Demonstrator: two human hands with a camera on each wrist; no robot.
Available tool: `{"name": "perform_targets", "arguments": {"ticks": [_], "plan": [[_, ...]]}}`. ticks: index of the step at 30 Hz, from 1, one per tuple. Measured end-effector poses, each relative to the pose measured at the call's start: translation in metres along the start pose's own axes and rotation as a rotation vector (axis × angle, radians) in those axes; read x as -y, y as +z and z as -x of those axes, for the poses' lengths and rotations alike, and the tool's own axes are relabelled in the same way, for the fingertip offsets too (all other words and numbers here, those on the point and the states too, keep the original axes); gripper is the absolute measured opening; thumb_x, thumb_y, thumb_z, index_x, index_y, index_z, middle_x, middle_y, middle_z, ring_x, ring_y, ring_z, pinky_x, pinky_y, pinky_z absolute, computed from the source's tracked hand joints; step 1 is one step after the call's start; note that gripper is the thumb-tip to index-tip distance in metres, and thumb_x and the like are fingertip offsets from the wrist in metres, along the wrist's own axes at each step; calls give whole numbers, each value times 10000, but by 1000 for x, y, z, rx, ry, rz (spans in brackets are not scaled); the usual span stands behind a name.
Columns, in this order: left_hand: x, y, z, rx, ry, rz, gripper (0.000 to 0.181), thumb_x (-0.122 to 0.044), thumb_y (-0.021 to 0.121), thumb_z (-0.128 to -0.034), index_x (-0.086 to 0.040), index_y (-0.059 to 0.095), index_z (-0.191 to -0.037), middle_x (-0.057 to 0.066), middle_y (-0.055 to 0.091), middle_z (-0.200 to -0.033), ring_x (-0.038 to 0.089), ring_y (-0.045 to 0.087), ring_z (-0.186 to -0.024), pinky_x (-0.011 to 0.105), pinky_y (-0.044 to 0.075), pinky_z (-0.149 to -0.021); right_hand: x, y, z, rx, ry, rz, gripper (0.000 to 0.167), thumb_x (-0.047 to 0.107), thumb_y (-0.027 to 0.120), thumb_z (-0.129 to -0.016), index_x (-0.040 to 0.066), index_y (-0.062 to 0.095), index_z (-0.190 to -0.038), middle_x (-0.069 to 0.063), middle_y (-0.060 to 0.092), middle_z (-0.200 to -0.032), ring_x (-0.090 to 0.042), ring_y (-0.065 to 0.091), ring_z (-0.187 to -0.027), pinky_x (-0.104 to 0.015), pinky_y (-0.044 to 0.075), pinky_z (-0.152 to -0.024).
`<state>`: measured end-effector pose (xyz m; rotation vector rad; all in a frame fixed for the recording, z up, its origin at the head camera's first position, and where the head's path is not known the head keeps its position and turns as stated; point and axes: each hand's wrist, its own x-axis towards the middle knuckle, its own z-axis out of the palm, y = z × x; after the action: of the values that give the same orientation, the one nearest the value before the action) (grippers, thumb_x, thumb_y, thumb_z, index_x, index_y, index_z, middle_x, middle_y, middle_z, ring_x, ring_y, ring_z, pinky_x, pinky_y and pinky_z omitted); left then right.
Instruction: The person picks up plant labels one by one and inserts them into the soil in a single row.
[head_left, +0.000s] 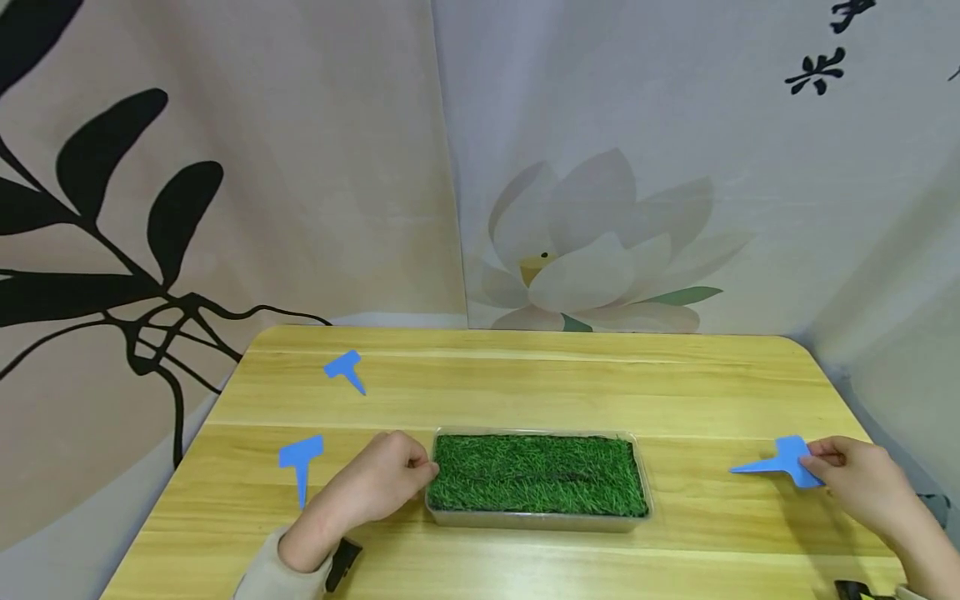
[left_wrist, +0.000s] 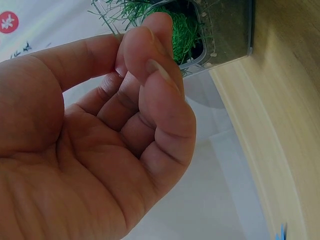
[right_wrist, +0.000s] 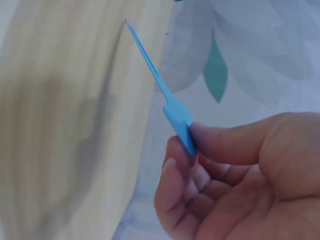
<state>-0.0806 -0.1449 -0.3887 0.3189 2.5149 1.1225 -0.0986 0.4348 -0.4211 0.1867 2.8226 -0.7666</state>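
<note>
My left hand (head_left: 378,477) is at the left end of a clear plastic box (head_left: 540,522), its curled fingers and thumb pinching the rim, though the fingertips partly hide the contact. Green artificial grass (head_left: 536,475) fills the box, with a dark slit running along its middle. Off to the right, my right hand (head_left: 862,483) holds a blue T-shaped plant label (head_left: 791,462) by its wide head, between thumb and fingers. The label's pointed stem (right_wrist: 145,55) points left in the head view, above the table.
Two more blue plant labels lie on the left of the wooden table (head_left: 525,383): one near the back (head_left: 347,367) and one nearer my left forearm (head_left: 302,458). A printed curtain (head_left: 360,167) hangs behind the table's far edge.
</note>
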Motion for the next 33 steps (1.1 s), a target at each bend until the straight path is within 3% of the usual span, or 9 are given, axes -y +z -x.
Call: {"name": "perform_targets", "arguments": {"ticks": [3,9,15,19,25,33], "plan": [[0,0,0,1,-3,5,394,-131,648,-1031,-56,621,-645,-54,497,-534,74,332,-442,184,279,-421,9,-3,5,-55,-8,-37,362,95,568,-1073,-247,550,-1192,-250,683,-967,-271,681,-775,-361,565,-607],[-1,0,0,-2,-7,5,402,-133,648,-1031,-56,614,-638,-54,492,-528,74,330,-438,184,279,-420,21,-5,9,-127,12,-74,403,173,561,-1097,-209,564,-1223,-254,683,-1001,-291,695,-807,-361,583,-622],[0,0,0,-1,-7,-3,408,-118,642,-1030,-45,610,-630,-59,491,-524,70,330,-435,180,281,-417,40,-5,17,-185,-7,-96,475,305,544,-1111,-152,603,-1228,-167,718,-971,-109,654,-751,-284,536,-585],[0,0,-1,7,-12,-5,406,-111,631,-1033,-38,618,-634,-61,492,-523,69,325,-435,179,279,-415,53,-4,23,-235,9,-107,489,366,552,-1101,-100,633,-1228,-115,733,-944,-64,637,-727,-276,497,-574],[1,0,-1,12,-12,-9,400,-110,629,-1035,-37,627,-642,-44,524,-535,67,329,-435,179,278,-412,70,0,32,-326,-17,-148,420,352,596,-1083,-40,671,-1213,-24,737,-902,40,597,-711,-238,470,-572],[0,1,0,1,2,-6,397,-128,646,-1034,-57,633,-643,-19,549,-551,69,334,-439,179,277,-414,94,7,42,-401,-99,-202,320,245,651,-1063,-32,690,-1218,48,716,-892,30,613,-726,-190,510,-596]]}}
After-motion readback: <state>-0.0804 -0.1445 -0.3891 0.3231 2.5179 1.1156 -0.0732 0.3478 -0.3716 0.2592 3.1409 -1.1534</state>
